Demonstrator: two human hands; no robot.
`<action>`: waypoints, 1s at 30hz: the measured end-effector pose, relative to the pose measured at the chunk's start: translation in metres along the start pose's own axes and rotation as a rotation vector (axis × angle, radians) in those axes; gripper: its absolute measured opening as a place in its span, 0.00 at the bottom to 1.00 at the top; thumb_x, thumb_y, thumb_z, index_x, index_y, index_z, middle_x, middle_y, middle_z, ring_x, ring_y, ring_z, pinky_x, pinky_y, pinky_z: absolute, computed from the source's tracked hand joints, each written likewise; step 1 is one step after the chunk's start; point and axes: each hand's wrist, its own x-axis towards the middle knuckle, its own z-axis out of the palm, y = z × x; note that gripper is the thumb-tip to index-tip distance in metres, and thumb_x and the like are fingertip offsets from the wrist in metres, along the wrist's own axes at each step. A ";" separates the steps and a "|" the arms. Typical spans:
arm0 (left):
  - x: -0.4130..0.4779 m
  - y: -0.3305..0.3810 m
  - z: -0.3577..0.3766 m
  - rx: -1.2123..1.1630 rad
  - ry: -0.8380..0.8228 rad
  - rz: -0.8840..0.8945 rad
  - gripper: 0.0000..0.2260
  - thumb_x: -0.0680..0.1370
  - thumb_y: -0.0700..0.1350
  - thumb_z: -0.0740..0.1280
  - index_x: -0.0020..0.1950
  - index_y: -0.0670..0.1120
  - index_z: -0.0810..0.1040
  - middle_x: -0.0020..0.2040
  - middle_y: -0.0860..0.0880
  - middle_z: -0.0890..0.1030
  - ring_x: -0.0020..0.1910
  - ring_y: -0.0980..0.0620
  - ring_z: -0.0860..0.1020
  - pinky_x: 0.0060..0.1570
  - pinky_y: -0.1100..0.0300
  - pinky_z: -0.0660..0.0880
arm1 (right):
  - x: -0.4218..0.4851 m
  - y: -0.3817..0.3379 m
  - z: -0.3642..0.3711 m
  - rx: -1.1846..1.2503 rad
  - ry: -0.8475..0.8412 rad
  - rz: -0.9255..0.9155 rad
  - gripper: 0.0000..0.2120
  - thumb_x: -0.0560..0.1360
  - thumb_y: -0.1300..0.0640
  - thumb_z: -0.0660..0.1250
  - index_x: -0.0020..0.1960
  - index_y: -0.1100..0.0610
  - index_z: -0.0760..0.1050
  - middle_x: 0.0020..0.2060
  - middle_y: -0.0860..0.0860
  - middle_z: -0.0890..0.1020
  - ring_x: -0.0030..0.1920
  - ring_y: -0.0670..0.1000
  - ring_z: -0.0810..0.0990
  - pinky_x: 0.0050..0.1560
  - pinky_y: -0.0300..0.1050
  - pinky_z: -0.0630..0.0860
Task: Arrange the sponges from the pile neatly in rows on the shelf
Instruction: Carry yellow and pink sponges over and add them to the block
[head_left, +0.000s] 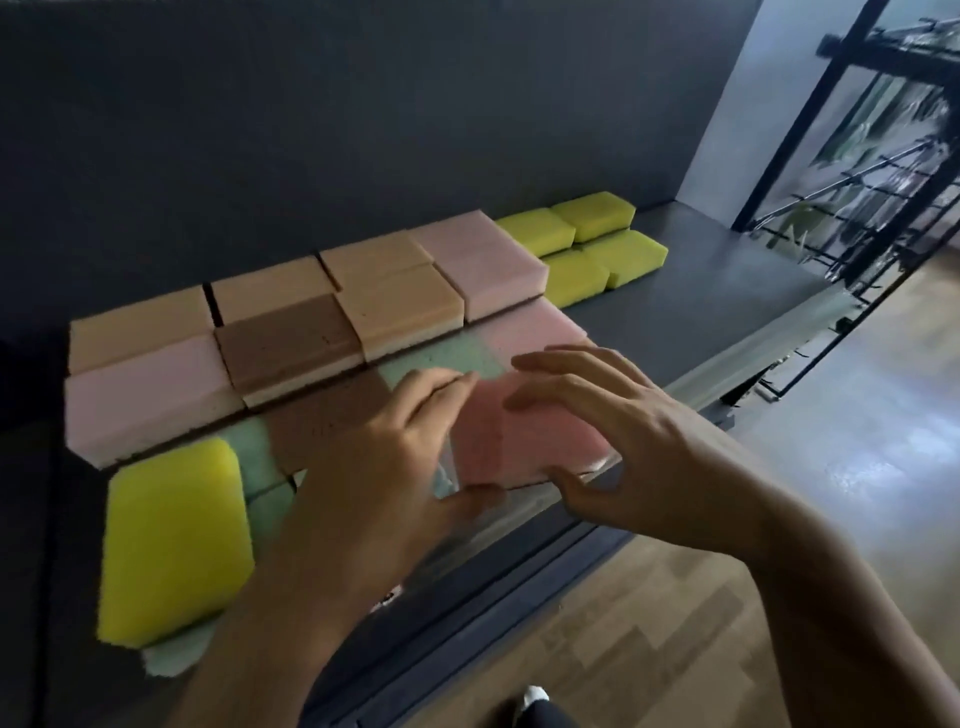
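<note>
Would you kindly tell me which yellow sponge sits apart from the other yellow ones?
The yellow sponge at the near left end; the other four yellow sponges cluster at the far right.

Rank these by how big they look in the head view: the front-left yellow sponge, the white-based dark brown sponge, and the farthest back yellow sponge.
Largest: front-left yellow sponge
Then: white-based dark brown sponge
Smallest: farthest back yellow sponge
Nearness to the camera enlarges the first, so true sizes stay unsure.
</note>
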 end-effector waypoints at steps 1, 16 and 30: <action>0.006 0.008 0.004 0.005 0.016 -0.021 0.34 0.70 0.60 0.72 0.72 0.46 0.70 0.67 0.57 0.71 0.56 0.62 0.74 0.52 0.75 0.68 | 0.000 0.007 -0.005 -0.039 -0.003 -0.012 0.28 0.71 0.49 0.73 0.69 0.47 0.70 0.72 0.46 0.68 0.75 0.48 0.62 0.70 0.54 0.68; 0.028 0.031 0.019 0.084 0.105 -0.182 0.33 0.71 0.61 0.67 0.70 0.42 0.72 0.65 0.51 0.74 0.55 0.53 0.78 0.50 0.64 0.75 | 0.016 0.024 -0.003 -0.147 0.028 -0.096 0.32 0.68 0.48 0.77 0.70 0.47 0.71 0.74 0.47 0.68 0.74 0.51 0.67 0.69 0.48 0.68; 0.039 0.000 0.021 0.060 -0.016 -0.133 0.35 0.74 0.63 0.66 0.75 0.47 0.65 0.71 0.53 0.68 0.61 0.56 0.74 0.55 0.67 0.69 | 0.036 0.036 0.005 -0.191 -0.024 -0.086 0.30 0.70 0.51 0.77 0.69 0.48 0.71 0.72 0.50 0.70 0.73 0.53 0.66 0.66 0.49 0.68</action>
